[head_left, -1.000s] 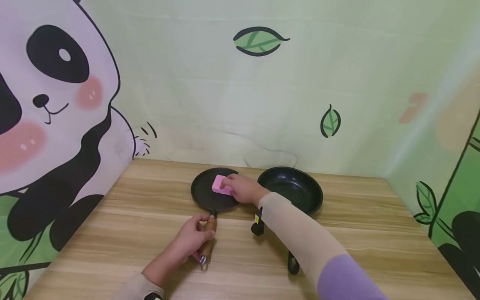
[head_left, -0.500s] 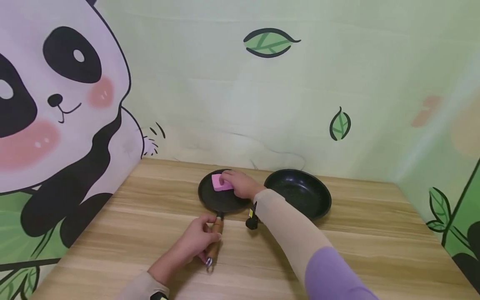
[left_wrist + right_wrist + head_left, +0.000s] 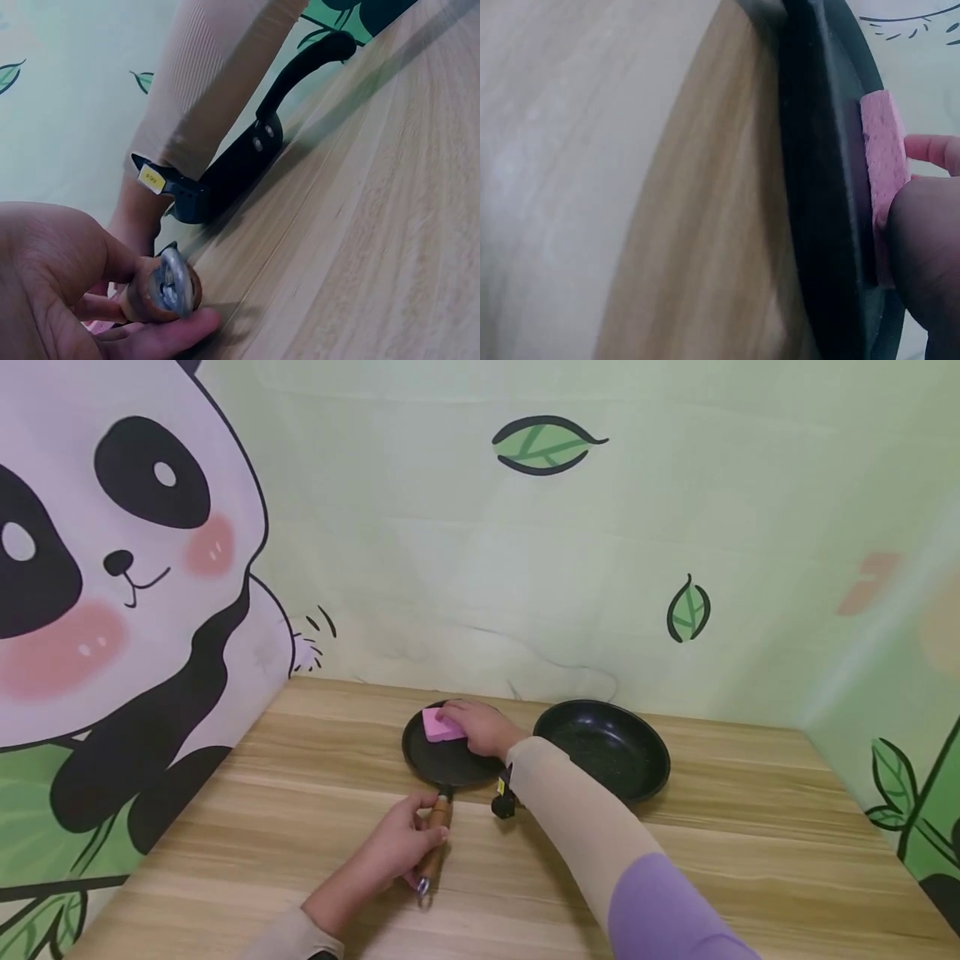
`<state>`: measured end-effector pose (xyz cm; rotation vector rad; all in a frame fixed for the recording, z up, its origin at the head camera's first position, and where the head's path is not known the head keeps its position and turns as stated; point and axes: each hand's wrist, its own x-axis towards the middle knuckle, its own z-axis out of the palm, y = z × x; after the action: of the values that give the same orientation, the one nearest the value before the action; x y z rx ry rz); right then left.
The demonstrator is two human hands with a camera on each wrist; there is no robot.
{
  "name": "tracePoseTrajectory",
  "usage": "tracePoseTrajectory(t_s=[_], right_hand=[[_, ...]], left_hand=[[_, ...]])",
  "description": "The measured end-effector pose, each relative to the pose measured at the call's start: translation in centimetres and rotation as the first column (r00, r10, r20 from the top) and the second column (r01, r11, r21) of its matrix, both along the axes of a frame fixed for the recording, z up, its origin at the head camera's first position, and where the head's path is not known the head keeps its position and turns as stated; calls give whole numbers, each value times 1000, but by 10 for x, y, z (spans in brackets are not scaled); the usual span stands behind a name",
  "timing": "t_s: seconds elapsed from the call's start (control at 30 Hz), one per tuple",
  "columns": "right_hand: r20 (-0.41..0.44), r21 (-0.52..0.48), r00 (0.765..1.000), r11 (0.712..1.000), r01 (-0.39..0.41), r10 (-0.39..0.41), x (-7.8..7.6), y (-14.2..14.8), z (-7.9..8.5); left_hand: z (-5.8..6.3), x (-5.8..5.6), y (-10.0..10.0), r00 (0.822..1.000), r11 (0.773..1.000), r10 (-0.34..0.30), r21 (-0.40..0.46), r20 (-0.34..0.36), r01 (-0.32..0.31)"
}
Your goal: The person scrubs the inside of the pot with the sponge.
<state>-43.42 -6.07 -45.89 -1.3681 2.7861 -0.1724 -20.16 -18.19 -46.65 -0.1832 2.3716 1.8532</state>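
Observation:
A shallow black pan (image 3: pixel 454 772) with a wooden handle (image 3: pixel 432 864) lies on the wooden table, left of the middle. My left hand (image 3: pixel 405 837) grips that handle between thumb and fingers; in the left wrist view its metal hanging ring (image 3: pixel 175 281) points toward the camera. My right hand (image 3: pixel 482 727) holds a pink sponge (image 3: pixel 441 727) against the far left part of the pan's cooking surface. Seen from the right wrist, the sponge (image 3: pixel 885 157) lies flat inside the pan's rim (image 3: pixel 817 187), thumb and fingers behind it.
Right of the shallow pan stands a deeper black frying pan (image 3: pixel 630 752), partly behind my right forearm. Its black handle (image 3: pixel 304 71) shows in the left wrist view. The wooden table (image 3: pixel 750 835) meets a printed wall (image 3: pixel 420 552) just behind both pans.
The sponge in my right hand has shifted toward the far left of the pan's surface. My left hand keeps its hold on the handle. The head view has turned slightly left.

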Motion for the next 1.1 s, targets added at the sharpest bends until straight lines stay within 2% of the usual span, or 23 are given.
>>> tracePoseTrajectory(t_s=[0.2,0.33,0.43,0.63,0.83,1.0,1.1], right_hand=[[26,40,998,997,60,-61,1,6,6],[-32,98,992,988,123,-120,7,13,9],[-68,140,989,981,137,-129,17,18,10],[-29,170,992,978,124,-121,41,26,18],[-1,138,999,989,45,-45,55,22,20],[-64,105,998,994,-4,10,60,8,14],[-129,98,992,995,16,-4,57,-3,7]], left_hand=[[2,1,6,1000,1000,18,-15,-8,-18],[2,1,9,999,999,25,-44,-39,-27],[2,3,9,998,997,28,-74,-53,-31],[2,3,8,999,996,41,-80,-31,-43],[2,-2,5,999,996,53,-77,12,-52],[-1,-4,5,999,996,33,-86,-15,-34],[-2,-4,7,999,993,20,-113,-42,-24]])
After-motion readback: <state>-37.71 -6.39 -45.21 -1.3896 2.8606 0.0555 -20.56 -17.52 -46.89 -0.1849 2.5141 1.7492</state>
